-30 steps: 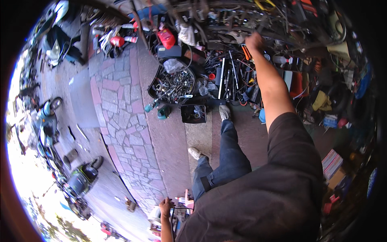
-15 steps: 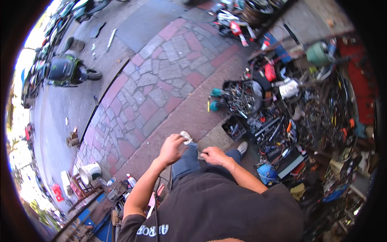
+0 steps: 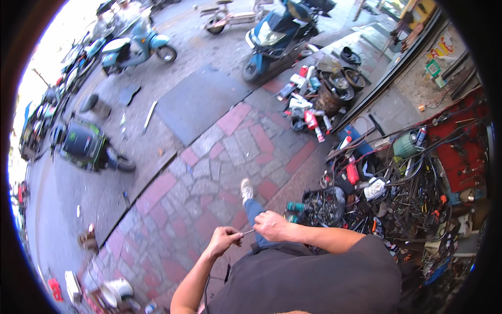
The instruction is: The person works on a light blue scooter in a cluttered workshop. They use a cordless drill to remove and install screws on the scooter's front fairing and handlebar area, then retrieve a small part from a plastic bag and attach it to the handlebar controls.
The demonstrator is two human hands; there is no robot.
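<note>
In front of my body, my left hand [image 3: 224, 241] and my right hand [image 3: 272, 226] are close together, both closed. A short, thin, dark rod-like piece [image 3: 248, 232] spans the gap between them, its ends hidden in my fingers. Its exact kind cannot be made out. Beneath my hands are my jeans leg and one light shoe [image 3: 246, 189], set forward on the stone paving [image 3: 209, 187]. To the right of my right hand is a dark tray of small metal parts [image 3: 323, 206], with a green power tool [image 3: 296, 207] at its near left side.
A heap of tools and cables [image 3: 408, 199] fills the right side. Bottles and cans [image 3: 311, 119] stand ahead. A blue scooter [image 3: 277, 39], a pale blue scooter [image 3: 137, 47] and a dark green one [image 3: 86, 144] are parked on the road. A white bucket [image 3: 116, 292] lies lower left.
I have stepped forward along the paving, and the parked scooters have come into view. My hands have drawn together and the thin piece now shows between them.
</note>
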